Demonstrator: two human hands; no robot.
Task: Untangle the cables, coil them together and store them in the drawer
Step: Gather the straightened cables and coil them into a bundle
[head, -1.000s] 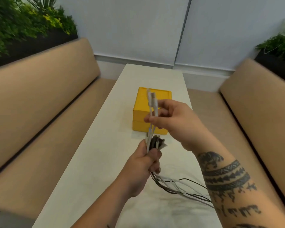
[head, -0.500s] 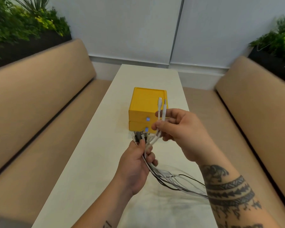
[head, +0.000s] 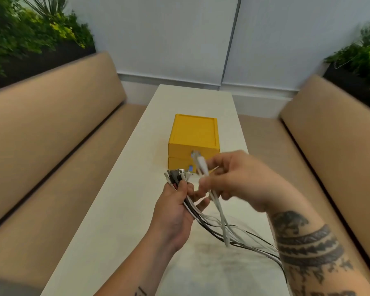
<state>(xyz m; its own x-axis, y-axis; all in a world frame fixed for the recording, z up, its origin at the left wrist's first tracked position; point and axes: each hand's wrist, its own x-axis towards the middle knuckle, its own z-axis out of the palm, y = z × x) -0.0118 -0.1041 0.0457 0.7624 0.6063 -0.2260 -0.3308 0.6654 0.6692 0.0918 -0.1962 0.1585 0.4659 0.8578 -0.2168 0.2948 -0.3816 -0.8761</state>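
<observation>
With fingers (head: 199,204) of left hand (head: 173,212), clenched cable bundle (head: 176,178) above table (head: 115,210), plugs pointed up, away; with right hand (head: 241,182), pinched white cables (head: 201,165), steep, plugs up-left. Logged yellow drawer box (head: 193,133) beyond, shut, contents hidden.

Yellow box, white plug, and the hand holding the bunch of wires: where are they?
Yellow box (head: 193,130): head view, on its top face.
White plug (head: 201,165): head view, on the plug's body.
Left hand (head: 175,212): head view, on its middle, gripping the wires (head: 190,208).

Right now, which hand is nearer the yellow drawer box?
Right. The right hand, pinching white cables, overlaps the front of the yellow drawer box; the left hand, gripping the cable bundle, sits short of it.
</observation>
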